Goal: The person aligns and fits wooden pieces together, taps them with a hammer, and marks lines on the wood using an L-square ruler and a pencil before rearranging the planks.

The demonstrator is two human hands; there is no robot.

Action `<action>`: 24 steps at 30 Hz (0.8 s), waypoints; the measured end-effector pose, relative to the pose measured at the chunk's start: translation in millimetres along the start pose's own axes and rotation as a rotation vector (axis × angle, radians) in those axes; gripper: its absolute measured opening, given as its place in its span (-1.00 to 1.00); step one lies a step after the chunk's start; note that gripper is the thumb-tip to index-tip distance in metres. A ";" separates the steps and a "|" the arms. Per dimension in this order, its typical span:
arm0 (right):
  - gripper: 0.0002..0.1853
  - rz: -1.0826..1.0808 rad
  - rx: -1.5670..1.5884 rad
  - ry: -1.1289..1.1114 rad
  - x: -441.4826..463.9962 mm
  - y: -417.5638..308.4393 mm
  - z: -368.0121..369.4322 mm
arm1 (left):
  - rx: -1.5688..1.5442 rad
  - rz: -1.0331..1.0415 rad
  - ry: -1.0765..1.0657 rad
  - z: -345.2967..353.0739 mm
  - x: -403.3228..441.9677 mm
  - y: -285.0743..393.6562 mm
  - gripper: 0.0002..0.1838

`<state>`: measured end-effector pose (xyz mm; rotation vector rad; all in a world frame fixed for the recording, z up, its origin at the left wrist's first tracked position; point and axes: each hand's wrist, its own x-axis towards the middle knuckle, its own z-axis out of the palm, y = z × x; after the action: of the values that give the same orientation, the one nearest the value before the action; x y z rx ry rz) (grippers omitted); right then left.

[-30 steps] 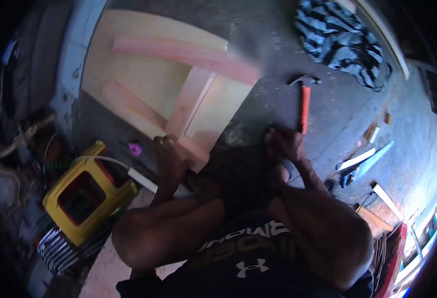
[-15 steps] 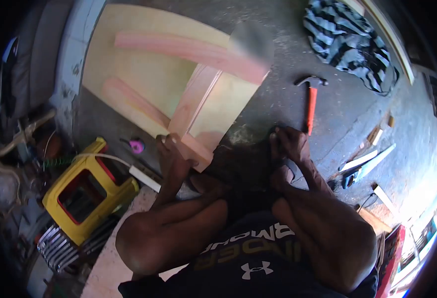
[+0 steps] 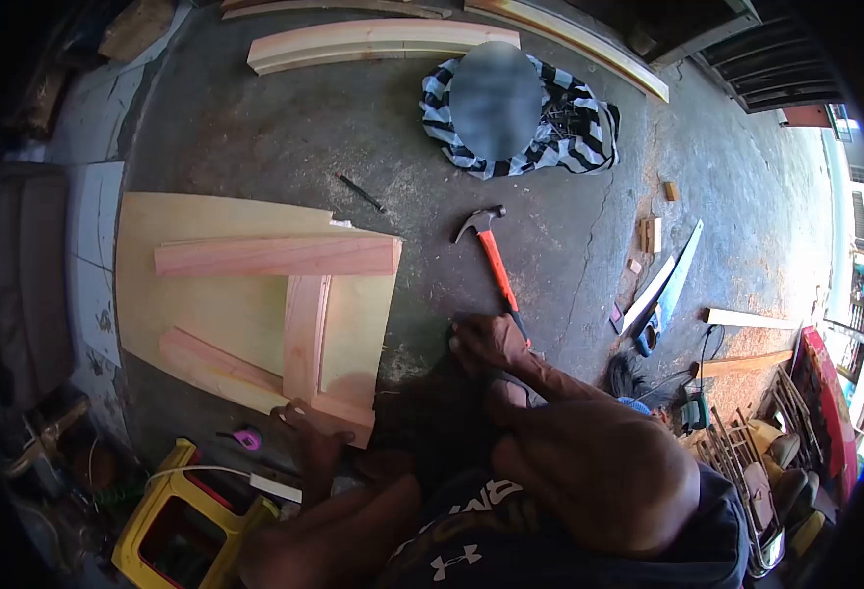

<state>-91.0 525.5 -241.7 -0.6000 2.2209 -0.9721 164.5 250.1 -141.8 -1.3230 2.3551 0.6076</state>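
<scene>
My left hand (image 3: 312,432) grips the near end of a pale wooden frame, fingers and thumb against its short bottom piece (image 3: 343,417). An upright plank (image 3: 304,334) runs from there to a crosswise plank (image 3: 280,257), and a slanting plank (image 3: 221,365) lies to the left. Beneath them is a plywood sheet (image 3: 206,306). My right hand (image 3: 489,344) is closed low over the floor beside the frame; what its fingers hold, if anything, is hidden. Close by it lies a claw hammer (image 3: 492,257) with an orange handle, its grip end near the wrist.
A black-and-white striped cloth (image 3: 584,128) lies ahead, partly behind a blurred patch. Long planks (image 3: 373,44) lie at the back. Handsaws (image 3: 669,285) and wood offcuts (image 3: 651,236) are to the right. A yellow stool (image 3: 147,510) and pink tape measure (image 3: 247,439) are at left.
The view has swung up and right, so the frame and hammer appear farther left and more floor shows. My left hand stays on the frame; my right stays closed near the hammer.
</scene>
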 end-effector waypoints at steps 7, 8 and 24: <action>-0.68 0.047 -0.033 -0.015 -0.2 -6.3 -0.6 | -0.154 -0.037 -0.039 25.2 8.5 -33.1 0.33; -0.67 0.020 -0.033 -0.009 0.4 -5.9 -0.7 | -0.096 -0.025 -0.038 10.4 2.8 -15.0 0.32; -0.71 -0.004 0.064 -0.015 -8.4 -15.4 -9.1 | 0.102 0.197 0.007 -6.2 -5.2 3.4 0.25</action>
<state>-89.3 525.5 -222.0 -0.5817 2.1674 -1.0330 163.5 252.1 -133.3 -1.0599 2.5047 0.5316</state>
